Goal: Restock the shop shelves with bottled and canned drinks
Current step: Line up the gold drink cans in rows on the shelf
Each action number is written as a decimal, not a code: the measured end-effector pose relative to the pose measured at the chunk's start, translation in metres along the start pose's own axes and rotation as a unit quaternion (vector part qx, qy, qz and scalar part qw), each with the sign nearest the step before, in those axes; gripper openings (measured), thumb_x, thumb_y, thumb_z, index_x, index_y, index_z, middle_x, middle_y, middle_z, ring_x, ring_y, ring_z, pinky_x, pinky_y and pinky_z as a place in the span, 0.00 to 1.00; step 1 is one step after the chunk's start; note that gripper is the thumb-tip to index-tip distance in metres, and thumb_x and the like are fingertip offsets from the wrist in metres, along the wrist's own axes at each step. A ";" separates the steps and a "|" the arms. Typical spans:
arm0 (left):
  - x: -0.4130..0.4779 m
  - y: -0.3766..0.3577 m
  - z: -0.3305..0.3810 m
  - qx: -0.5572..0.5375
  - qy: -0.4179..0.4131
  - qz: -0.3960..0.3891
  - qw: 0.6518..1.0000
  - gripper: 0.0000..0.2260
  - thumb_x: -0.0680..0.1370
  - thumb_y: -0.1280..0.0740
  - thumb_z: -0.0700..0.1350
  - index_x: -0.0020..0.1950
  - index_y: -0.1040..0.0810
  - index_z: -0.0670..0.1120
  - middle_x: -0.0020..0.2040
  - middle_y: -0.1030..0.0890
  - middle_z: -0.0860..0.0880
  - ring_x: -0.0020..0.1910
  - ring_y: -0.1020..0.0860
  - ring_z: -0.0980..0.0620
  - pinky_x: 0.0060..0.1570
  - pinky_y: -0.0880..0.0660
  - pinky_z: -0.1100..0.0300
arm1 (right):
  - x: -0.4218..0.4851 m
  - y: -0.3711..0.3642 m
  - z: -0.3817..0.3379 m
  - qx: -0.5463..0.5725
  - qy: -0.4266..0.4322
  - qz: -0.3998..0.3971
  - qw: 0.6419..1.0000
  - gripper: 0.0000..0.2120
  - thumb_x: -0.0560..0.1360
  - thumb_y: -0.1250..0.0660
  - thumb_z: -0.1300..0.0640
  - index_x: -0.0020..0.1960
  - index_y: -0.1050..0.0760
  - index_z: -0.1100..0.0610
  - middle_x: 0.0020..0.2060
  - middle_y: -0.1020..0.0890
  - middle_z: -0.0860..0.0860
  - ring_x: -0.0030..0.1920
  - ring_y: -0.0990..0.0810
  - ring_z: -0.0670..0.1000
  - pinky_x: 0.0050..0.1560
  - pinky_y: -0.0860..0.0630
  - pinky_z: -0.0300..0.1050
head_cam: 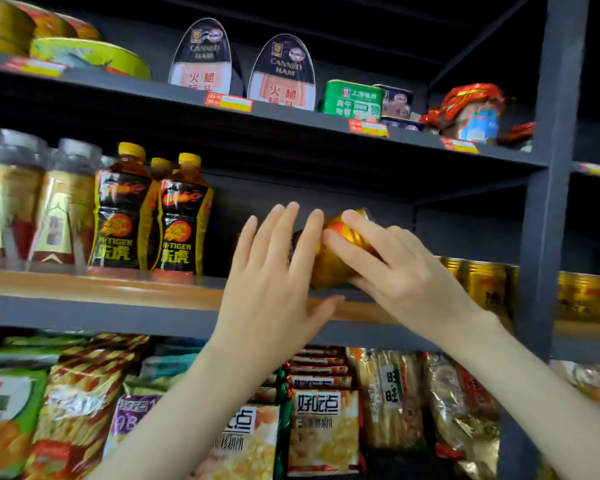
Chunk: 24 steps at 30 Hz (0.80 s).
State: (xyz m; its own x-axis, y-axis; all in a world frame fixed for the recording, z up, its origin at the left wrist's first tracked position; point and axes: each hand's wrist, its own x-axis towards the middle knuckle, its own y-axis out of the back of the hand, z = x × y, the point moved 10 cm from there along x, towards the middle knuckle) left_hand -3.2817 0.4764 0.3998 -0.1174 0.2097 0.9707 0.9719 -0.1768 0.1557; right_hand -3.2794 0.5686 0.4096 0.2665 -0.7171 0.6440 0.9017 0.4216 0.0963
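Hands meet at the front edge of the middle shelf (101, 289), both raised to a gold drink (329, 265) that sits tilted just above the wooden lip; it is too blurred to tell can from bottle. The right hand (406, 271) holds it, fingers laid over its top and side and the thumb tucked beneath. The left hand (274, 278) is wide, its fingers straight and pointing up, the nearest of them touching the drink's left side and the thumb stretched along the shelf edge. On the same shelf, left of the hands, stand two dark bottles with yellow caps (184, 216), and further left some pale bottles with clear lids (63, 202). Right of the hands, a row of gold cans (485, 282) stands near the upright post. The shelf above carries oval ham tins (281, 72) and a green tin (354, 100). Below, snack packets (323, 431) fill the lower shelf.
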 end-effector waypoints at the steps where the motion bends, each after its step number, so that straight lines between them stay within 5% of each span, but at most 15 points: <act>1: -0.002 0.006 0.003 -0.012 0.003 0.002 1.000 0.37 0.70 0.30 0.59 0.71 0.34 0.39 0.65 0.25 0.39 0.63 0.25 0.39 0.63 0.29 0.45 | 0.001 0.008 -0.013 -0.001 0.019 0.013 1.000 0.24 0.78 0.33 0.63 0.71 0.36 0.60 0.65 0.33 0.59 0.49 0.30 0.53 0.55 0.29 0.48; 4: -0.023 0.023 0.003 -0.065 0.023 0.007 0.998 0.34 0.69 0.29 0.59 0.66 0.30 0.39 0.57 0.21 0.43 0.54 0.22 0.45 0.51 0.24 0.53 | -0.005 0.020 -0.038 0.013 0.017 0.037 0.999 0.23 0.79 0.35 0.57 0.72 0.37 0.56 0.66 0.33 0.55 0.52 0.32 0.53 0.55 0.31 0.48; 8: -0.081 0.022 -0.004 -0.136 0.059 -0.069 0.986 0.32 0.69 0.34 0.62 0.64 0.32 0.42 0.56 0.23 0.46 0.53 0.28 0.53 0.54 0.33 0.66 | -0.030 -0.001 -0.070 0.210 -0.080 -0.033 0.974 0.34 0.73 0.32 0.47 0.74 0.45 0.46 0.70 0.39 0.52 0.65 0.36 0.55 0.65 0.35 0.52; 10: -0.118 0.011 -0.013 -0.190 0.103 -0.144 0.966 0.34 0.67 0.32 0.65 0.66 0.34 0.47 0.57 0.25 0.52 0.55 0.30 0.60 0.57 0.38 0.74 | -0.047 -0.023 -0.099 0.357 -0.120 -0.096 0.921 0.41 0.70 0.26 0.52 0.74 0.48 0.43 0.71 0.41 0.48 0.70 0.39 0.51 0.69 0.36 0.50; 13: -0.174 0.002 -0.023 -0.273 0.175 -0.228 0.918 0.34 0.63 0.28 0.65 0.65 0.36 0.58 0.57 0.29 0.65 0.56 0.32 0.74 0.55 0.39 0.80 | -0.070 -0.048 -0.144 0.535 -0.168 -0.151 0.814 0.45 0.67 0.23 0.56 0.73 0.47 0.37 0.69 0.44 0.28 0.71 0.44 0.34 0.71 0.42 0.33; 15: -0.207 0.002 -0.029 -0.324 0.246 -0.251 0.878 0.32 0.62 0.25 0.63 0.61 0.35 0.65 0.57 0.26 0.68 0.57 0.29 0.74 0.54 0.35 0.78 | -0.082 -0.058 -0.169 0.611 -0.207 -0.156 0.748 0.43 0.68 0.25 0.55 0.74 0.45 0.36 0.67 0.45 0.23 0.70 0.45 0.30 0.69 0.45 0.26; 19: -0.263 0.002 -0.030 -0.425 0.393 -0.272 0.769 0.33 0.61 0.23 0.55 0.63 0.32 0.60 0.57 0.21 0.65 0.56 0.22 0.64 0.52 0.27 0.69 | -0.108 -0.074 -0.212 0.716 -0.290 -0.177 0.610 0.41 0.68 0.27 0.51 0.71 0.44 0.29 0.70 0.39 0.26 0.72 0.40 0.34 0.69 0.40 0.31; 21: -0.289 0.002 -0.028 -0.460 0.461 -0.281 0.705 0.32 0.62 0.24 0.55 0.63 0.30 0.58 0.55 0.18 0.61 0.54 0.19 0.59 0.51 0.24 0.64 | -0.113 -0.073 -0.231 0.718 -0.289 -0.190 0.604 0.38 0.70 0.29 0.40 0.72 0.47 0.30 0.70 0.42 0.26 0.73 0.42 0.34 0.69 0.40 0.31; 24: -0.327 0.002 -0.024 -0.472 0.576 -0.284 0.604 0.30 0.61 0.25 0.60 0.60 0.25 0.52 0.50 0.15 0.53 0.52 0.18 0.52 0.52 0.22 0.55 | -0.110 -0.066 -0.250 0.692 -0.262 -0.202 0.641 0.36 0.71 0.38 0.31 0.73 0.52 0.30 0.73 0.48 0.27 0.75 0.49 0.36 0.70 0.45 0.33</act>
State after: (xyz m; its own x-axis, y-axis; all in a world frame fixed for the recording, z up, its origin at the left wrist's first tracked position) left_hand -3.2465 0.3841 0.0876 -0.9697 -0.2179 0.1104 0.2226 -0.9744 0.0321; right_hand -3.2831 0.4809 0.1424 -0.3710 -0.7913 0.4861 -0.4025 0.6087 0.6837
